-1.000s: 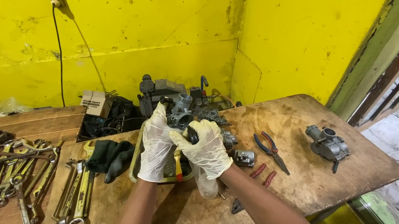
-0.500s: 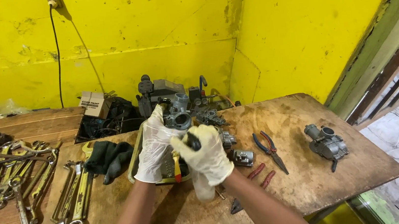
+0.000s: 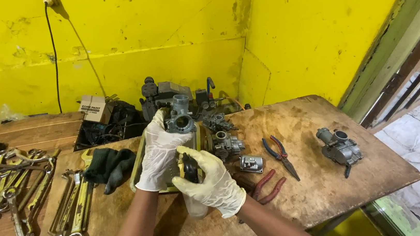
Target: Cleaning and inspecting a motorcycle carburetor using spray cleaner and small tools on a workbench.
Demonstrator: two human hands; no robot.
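Observation:
Both hands wear pale latex gloves over a worn wooden bench (image 3: 310, 185). My left hand (image 3: 158, 152) grips a grey metal carburetor body (image 3: 179, 117) and holds it up above a shallow tray (image 3: 137, 170). My right hand (image 3: 210, 180) is closed around a black-handled tool (image 3: 189, 167) whose tip points up toward the carburetor's underside; the tip itself is hidden behind my fingers. A clear bottle (image 3: 196, 208) stands just under my right wrist.
Several wrenches (image 3: 17, 190) lie at the left, next to a dark rag (image 3: 108, 165). More carburetor parts (image 3: 225, 142) sit right of the tray, then pliers (image 3: 280, 155), red-handled pliers (image 3: 266, 185) and another carburetor (image 3: 339, 147). Yellow walls close off the back.
My left hand has raised and turned the carburetor slightly. My right hand has shifted lower with the tool. The view has dipped a little.

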